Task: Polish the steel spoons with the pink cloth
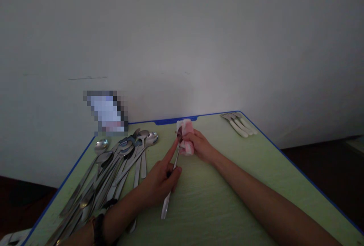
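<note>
In the middle of the head view, my left hand [162,179] grips a metal spoon [167,202] by its handle, with the index finger stretched along towards the bowl. The handle's end slants down towards me. My right hand [200,145] is closed on a folded pink-and-white cloth [187,126], which it presses against the spoon's bowl. Part of the bowl shows dark beside the cloth; the rest is covered. Left of my left hand lies a heap of metal spoons and other cutlery [119,166], partly hidden by my left forearm.
A few forks with white handles [240,126] lie side by side at the table's far right. A blurred phone-like device [105,111] stands at the far left corner. The light green table [227,200] has a blue edge and meets a pale wall [199,49].
</note>
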`<action>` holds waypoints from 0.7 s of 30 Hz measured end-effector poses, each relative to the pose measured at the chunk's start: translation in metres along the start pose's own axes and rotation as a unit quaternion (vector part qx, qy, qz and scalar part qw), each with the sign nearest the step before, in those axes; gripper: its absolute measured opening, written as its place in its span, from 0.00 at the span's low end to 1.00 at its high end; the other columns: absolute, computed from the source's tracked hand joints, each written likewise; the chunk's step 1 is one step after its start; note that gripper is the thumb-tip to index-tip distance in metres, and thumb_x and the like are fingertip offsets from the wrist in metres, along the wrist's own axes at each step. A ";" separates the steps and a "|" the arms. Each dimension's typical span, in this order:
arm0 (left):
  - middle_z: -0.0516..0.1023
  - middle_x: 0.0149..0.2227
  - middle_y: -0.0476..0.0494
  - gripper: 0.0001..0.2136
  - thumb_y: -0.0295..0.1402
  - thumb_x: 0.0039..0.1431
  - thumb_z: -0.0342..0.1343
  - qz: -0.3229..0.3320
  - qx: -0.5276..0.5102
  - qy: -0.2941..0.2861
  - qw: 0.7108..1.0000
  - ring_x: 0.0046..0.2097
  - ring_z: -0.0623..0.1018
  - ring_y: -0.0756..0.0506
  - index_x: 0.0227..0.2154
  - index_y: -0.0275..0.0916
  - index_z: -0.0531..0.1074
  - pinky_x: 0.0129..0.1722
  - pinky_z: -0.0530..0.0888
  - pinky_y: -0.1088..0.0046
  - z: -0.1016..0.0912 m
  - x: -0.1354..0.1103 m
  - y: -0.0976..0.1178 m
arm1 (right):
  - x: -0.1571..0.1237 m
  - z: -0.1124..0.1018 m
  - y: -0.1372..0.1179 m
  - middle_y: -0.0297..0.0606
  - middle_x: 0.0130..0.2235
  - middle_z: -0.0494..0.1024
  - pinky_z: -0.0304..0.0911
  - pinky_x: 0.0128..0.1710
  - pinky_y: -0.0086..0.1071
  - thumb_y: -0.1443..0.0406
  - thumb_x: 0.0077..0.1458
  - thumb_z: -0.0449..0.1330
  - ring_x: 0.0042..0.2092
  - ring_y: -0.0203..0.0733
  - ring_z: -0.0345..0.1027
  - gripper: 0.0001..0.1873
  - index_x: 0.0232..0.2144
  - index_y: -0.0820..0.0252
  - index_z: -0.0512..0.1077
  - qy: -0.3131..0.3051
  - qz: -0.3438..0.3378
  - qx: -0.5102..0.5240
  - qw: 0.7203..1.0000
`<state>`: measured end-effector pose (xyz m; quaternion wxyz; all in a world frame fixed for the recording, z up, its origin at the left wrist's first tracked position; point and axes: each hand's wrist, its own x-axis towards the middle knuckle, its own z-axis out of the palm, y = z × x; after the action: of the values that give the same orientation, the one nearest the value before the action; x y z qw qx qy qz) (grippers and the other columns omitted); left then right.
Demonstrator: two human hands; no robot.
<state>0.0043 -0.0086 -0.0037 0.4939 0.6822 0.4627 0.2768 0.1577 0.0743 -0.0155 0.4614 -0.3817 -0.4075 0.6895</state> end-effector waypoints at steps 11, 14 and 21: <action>0.65 0.15 0.59 0.33 0.34 0.61 0.46 -0.001 -0.005 -0.002 1.000 0.17 0.62 0.53 0.65 0.34 0.38 0.19 0.59 0.80 -0.001 0.001 -0.002 | 0.000 0.001 -0.002 0.32 0.23 0.73 0.60 0.30 0.28 0.62 0.38 0.64 0.27 0.33 0.64 0.11 0.25 0.64 0.72 -0.018 -0.018 0.032 0.999; 0.65 0.15 0.59 0.33 0.33 0.61 0.45 0.001 -0.001 -0.006 1.000 0.17 0.62 0.53 0.65 0.34 0.38 0.18 0.59 0.80 -0.001 0.001 -0.002 | 0.000 0.001 -0.001 0.32 0.23 0.73 0.59 0.30 0.28 0.63 0.38 0.62 0.26 0.33 0.63 0.09 0.24 0.63 0.71 -0.018 -0.014 0.030 0.999; 0.65 0.15 0.59 0.32 0.33 0.61 0.45 0.001 0.010 -0.009 1.000 0.17 0.61 0.53 0.65 0.35 0.37 0.18 0.57 0.81 -0.001 0.002 -0.001 | -0.002 -0.001 -0.005 0.30 0.22 0.71 0.56 0.24 0.27 0.69 0.34 0.56 0.24 0.32 0.60 0.07 0.22 0.62 0.69 -0.034 -0.013 0.006 0.999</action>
<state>0.0040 -0.0068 -0.0045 0.4906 0.6900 0.4607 0.2665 0.1605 0.0732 -0.0108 0.4579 -0.3501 -0.4238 0.6986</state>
